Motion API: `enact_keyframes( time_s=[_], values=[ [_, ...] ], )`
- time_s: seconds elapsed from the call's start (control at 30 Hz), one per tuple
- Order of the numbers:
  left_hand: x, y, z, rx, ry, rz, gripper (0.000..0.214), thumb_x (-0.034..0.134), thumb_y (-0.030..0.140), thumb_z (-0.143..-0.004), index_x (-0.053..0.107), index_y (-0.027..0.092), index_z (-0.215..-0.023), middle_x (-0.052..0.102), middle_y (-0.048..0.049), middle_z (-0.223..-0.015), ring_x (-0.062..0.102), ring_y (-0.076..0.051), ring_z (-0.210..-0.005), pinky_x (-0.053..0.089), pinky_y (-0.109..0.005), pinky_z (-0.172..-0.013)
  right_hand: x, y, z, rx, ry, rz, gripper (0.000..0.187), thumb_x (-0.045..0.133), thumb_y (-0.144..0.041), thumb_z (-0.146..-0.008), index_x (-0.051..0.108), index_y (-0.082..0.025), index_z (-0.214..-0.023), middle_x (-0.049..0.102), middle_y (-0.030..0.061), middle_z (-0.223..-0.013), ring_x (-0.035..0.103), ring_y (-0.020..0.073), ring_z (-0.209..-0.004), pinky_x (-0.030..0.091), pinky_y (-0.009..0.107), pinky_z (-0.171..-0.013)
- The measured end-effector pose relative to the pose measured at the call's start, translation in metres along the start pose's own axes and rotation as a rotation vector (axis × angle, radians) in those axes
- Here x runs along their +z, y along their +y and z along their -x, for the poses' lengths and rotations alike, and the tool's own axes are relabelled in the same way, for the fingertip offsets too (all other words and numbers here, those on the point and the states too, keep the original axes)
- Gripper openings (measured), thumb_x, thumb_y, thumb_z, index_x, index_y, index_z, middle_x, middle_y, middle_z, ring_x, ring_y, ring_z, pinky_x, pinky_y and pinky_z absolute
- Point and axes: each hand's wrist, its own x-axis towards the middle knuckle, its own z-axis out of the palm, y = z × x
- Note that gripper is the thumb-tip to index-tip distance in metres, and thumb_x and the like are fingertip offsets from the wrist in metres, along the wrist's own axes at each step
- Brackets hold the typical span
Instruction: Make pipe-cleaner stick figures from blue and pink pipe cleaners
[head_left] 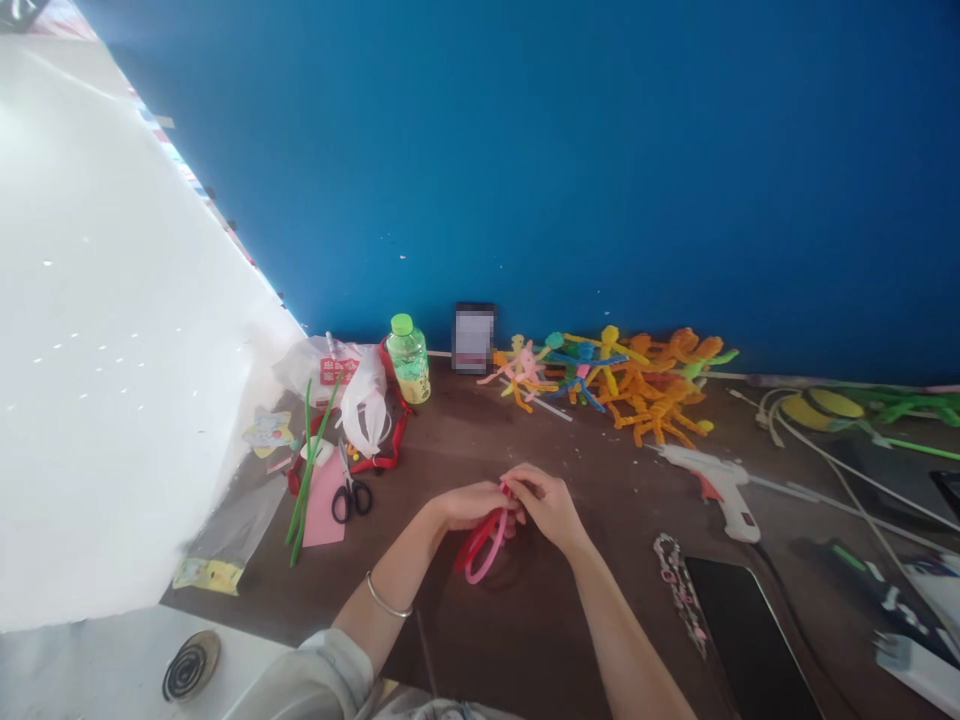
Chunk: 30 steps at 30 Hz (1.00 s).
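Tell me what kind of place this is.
Likely a craft table: a pile of pipe-cleaner figures, a glue gun and scissors lie on it, while the left hand and right hand hold pink pipe cleaners.

Top of pipe cleaner (480,550) hidden inside left hand (471,503) and right hand (546,506); upright card (473,338) beyond them blurred, unreadable.

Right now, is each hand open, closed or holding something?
Left hand: closed on the pipe cleaners.
Right hand: closed, pinching the same pipe cleaners.
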Motion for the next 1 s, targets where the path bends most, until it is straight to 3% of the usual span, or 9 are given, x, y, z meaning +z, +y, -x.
enact_keyframes(
  time_s=[0.13,0.2,0.27,0.33,0.43,0.5,0.77,1.0],
  values=[
    [0.005,0.0,-0.006,0.119,0.053,0.096,0.035,0.058,0.041,-0.071,0.048,0.011,-0.055,0.054,-0.0053,-0.058,0.058,-0.017,-0.061,0.045,-0.029,-0.057,0.007,0.0,0.001,0.057,0.107,-0.08,0.025,0.055,-0.042,-0.076,0.063,-0.019,-0.081,0.063,0.0037,-0.077,0.057,0.0137,-0.058,0.047,0.026,-0.056],
    [0.005,0.004,-0.008,0.28,0.162,0.238,0.035,0.059,0.04,-0.07,0.045,0.013,-0.054,0.056,-0.0057,-0.061,0.058,-0.016,-0.064,0.046,-0.03,-0.064,0.01,0.0,0.001,0.089,0.213,-0.135,0.029,0.053,-0.044,-0.077,0.06,-0.019,-0.088,0.062,0.0028,-0.075,0.054,0.0126,-0.054,0.046,0.026,-0.052],
    [0.002,0.008,-0.01,0.481,0.338,0.405,0.034,0.059,0.037,-0.071,0.041,0.015,-0.052,0.056,-0.0048,-0.064,0.057,-0.015,-0.067,0.046,-0.03,-0.07,0.013,-0.002,0.001,0.054,0.263,-0.142,0.03,0.05,-0.046,-0.078,0.06,-0.019,-0.085,0.061,0.0037,-0.075,0.057,0.0149,-0.063,0.047,0.027,-0.06],
    [-0.002,0.012,-0.011,0.651,0.493,0.531,0.032,0.056,0.033,-0.074,0.039,0.015,-0.053,0.056,-0.0032,-0.067,0.057,-0.013,-0.069,0.045,-0.029,-0.074,0.015,-0.006,0.001,-0.019,0.181,-0.098,0.031,0.048,-0.046,-0.08,0.062,-0.019,-0.077,0.061,0.0067,-0.084,0.057,0.0186,-0.082,0.046,0.03,-0.074],
    [-0.009,0.015,-0.01,0.761,0.588,0.616,0.029,0.051,0.028,-0.078,0.039,0.016,-0.055,0.055,-0.0011,-0.066,0.057,-0.012,-0.069,0.044,-0.027,-0.076,0.02,-0.013,0.003,-0.061,-0.055,-0.019,0.029,0.049,-0.042,-0.08,0.064,-0.019,-0.072,0.058,0.0088,-0.099,0.054,0.0208,-0.095,0.042,0.032,-0.083],
    [-0.012,0.015,-0.009,0.799,0.623,0.649,0.028,0.048,0.027,-0.08,0.039,0.016,-0.055,0.054,-0.0007,-0.066,0.057,-0.012,-0.069,0.043,-0.028,-0.076,0.023,-0.015,0.004,-0.056,-0.127,0.007,0.027,0.052,-0.04,-0.079,0.063,-0.019,-0.067,0.056,0.0084,-0.103,0.053,0.0209,-0.097,0.042,0.032,-0.084],
    [-0.016,0.017,-0.007,0.818,0.578,0.758,0.03,0.039,0.028,-0.086,0.037,0.017,-0.058,0.051,-0.0016,-0.071,0.052,-0.011,-0.069,0.042,-0.028,-0.075,0.02,-0.004,0.0,0.071,0.005,-0.092,0.038,0.048,-0.048,-0.079,0.056,-0.018,-0.057,0.058,0.0073,-0.093,0.055,0.0171,-0.083,0.044,0.026,-0.071],
    [-0.02,0.019,-0.003,0.794,0.372,0.979,0.032,0.03,0.024,-0.09,0.031,0.018,-0.058,0.023,0.0045,-0.057,0.028,-0.007,-0.046,0.033,-0.022,-0.052,0.023,0.004,-0.001,0.261,0.001,-0.245,0.046,0.05,-0.059,-0.073,0.06,-0.015,-0.061,0.059,0.0025,-0.053,0.05,0.0114,-0.044,0.04,0.024,-0.045]
  ],
)
